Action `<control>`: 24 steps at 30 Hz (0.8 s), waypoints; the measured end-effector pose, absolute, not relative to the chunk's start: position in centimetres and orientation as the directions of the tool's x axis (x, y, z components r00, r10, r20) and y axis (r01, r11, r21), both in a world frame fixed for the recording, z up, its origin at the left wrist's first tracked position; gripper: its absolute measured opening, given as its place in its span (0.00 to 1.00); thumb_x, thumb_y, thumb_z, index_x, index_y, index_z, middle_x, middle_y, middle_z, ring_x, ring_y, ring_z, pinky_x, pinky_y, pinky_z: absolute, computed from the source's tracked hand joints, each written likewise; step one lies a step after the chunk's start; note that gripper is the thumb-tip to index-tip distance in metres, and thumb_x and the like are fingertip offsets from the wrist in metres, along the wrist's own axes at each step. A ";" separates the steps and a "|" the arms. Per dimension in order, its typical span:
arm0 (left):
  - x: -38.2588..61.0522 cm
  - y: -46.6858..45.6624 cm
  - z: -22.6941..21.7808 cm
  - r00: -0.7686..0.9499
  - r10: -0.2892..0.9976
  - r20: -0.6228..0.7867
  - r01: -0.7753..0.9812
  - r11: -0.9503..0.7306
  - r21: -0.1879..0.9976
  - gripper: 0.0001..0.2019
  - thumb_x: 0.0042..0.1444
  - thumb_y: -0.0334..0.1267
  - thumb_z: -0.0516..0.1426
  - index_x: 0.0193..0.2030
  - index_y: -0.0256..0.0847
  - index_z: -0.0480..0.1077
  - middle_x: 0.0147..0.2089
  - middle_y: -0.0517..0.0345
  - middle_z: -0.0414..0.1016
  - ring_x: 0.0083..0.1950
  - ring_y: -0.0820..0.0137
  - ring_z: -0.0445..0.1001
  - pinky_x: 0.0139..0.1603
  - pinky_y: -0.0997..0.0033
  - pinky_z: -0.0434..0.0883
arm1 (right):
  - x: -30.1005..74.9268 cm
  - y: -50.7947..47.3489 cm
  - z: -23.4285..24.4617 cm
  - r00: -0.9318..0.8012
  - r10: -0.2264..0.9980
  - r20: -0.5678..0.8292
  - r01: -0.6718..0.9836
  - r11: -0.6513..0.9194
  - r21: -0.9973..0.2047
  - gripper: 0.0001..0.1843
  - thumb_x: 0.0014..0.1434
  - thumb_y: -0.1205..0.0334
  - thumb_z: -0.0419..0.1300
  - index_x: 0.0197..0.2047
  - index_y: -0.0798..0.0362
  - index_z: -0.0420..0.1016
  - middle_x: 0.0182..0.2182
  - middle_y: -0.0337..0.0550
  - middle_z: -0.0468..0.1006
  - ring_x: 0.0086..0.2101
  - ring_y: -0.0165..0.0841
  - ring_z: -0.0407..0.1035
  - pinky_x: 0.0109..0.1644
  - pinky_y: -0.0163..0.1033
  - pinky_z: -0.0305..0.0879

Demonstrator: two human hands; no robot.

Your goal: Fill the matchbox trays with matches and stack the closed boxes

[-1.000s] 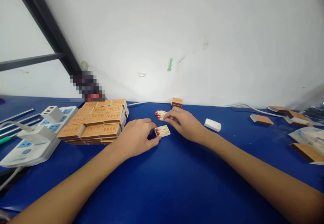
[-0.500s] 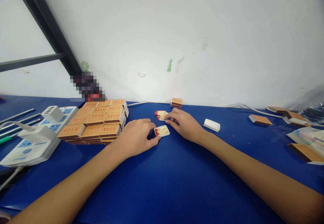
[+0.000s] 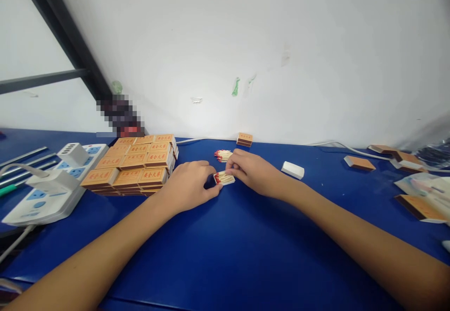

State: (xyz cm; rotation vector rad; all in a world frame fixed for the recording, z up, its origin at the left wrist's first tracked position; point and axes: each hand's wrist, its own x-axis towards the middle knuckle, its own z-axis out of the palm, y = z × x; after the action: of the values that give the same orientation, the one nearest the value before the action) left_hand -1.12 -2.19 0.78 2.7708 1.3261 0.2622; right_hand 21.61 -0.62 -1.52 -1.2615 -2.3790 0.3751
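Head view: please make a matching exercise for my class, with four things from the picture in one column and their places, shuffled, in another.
Things
1. Open match tray
2. Loose matches
3. White block
4. Matchbox stack

Places
A. Between the power strip and the left hand
B. On the blue tabletop, just beyond the tray
C. With the left hand at one end and the right hand at the other
D. Farther right than both hands

Pairs
1-C, 2-B, 3-D, 4-A

L hand (image 3: pixel 191 184) & R hand (image 3: pixel 253 173) bare, fingers (image 3: pixel 213 192) incl.; forearms (image 3: pixel 116 245) ditto.
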 end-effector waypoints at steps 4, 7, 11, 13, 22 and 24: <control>-1.1 -2.2 0.7 0.615 0.776 0.136 0.768 -0.629 0.117 0.12 0.64 0.47 0.59 0.44 0.42 0.80 0.39 0.56 0.79 0.38 0.64 0.77 0.36 0.65 0.67 | 21.6 -0.4 -1.9 -0.504 0.813 0.292 0.677 0.582 -0.450 0.07 0.71 0.62 0.58 0.40 0.52 0.75 0.37 0.42 0.73 0.35 0.32 0.67 0.39 0.38 0.60; -1.1 -2.2 0.7 0.606 0.785 0.131 0.774 -0.619 0.133 0.12 0.64 0.47 0.59 0.44 0.43 0.80 0.39 0.56 0.79 0.38 0.64 0.77 0.36 0.65 0.67 | 22.2 0.4 -2.9 -0.416 0.834 0.363 0.719 0.546 -0.430 0.07 0.71 0.63 0.58 0.46 0.52 0.78 0.37 0.43 0.73 0.35 0.34 0.68 0.42 0.39 0.62; -1.2 -2.2 0.7 0.601 0.788 0.131 0.774 -0.615 0.148 0.12 0.64 0.47 0.59 0.44 0.44 0.80 0.39 0.56 0.79 0.38 0.64 0.78 0.36 0.65 0.67 | 22.8 1.1 -3.9 -0.413 0.840 0.353 0.760 0.531 -0.375 0.11 0.71 0.64 0.57 0.50 0.52 0.80 0.39 0.45 0.73 0.38 0.36 0.69 0.44 0.41 0.65; -1.2 -2.2 0.7 0.602 0.788 0.132 0.774 -0.616 0.144 0.12 0.64 0.47 0.59 0.44 0.44 0.80 0.39 0.56 0.79 0.38 0.64 0.78 0.36 0.65 0.67 | 22.8 1.1 -4.0 -0.408 0.842 0.351 0.766 0.526 -0.370 0.10 0.71 0.64 0.58 0.49 0.52 0.80 0.38 0.45 0.73 0.37 0.36 0.69 0.43 0.41 0.64; -1.0 -2.3 0.8 0.600 0.791 0.116 0.780 -0.611 0.136 0.13 0.64 0.47 0.59 0.46 0.43 0.80 0.41 0.56 0.80 0.39 0.64 0.78 0.37 0.66 0.67 | 22.2 1.0 -3.5 -0.365 0.888 0.278 0.819 0.449 -0.358 0.05 0.71 0.64 0.58 0.41 0.52 0.73 0.39 0.44 0.73 0.37 0.36 0.68 0.42 0.40 0.62; -1.0 -2.3 0.8 0.603 0.789 0.119 0.777 -0.615 0.138 0.13 0.65 0.47 0.59 0.45 0.43 0.80 0.41 0.56 0.80 0.39 0.64 0.78 0.37 0.66 0.67 | 22.2 0.7 -3.0 -0.373 0.886 0.277 0.815 0.455 -0.359 0.04 0.71 0.64 0.57 0.42 0.52 0.72 0.40 0.45 0.73 0.38 0.36 0.68 0.43 0.41 0.62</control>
State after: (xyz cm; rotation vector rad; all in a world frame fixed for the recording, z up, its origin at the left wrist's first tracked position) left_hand -1.00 -2.26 0.80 2.7479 1.3435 0.2589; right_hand 22.19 0.66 -3.00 -1.4269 -2.2824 0.2236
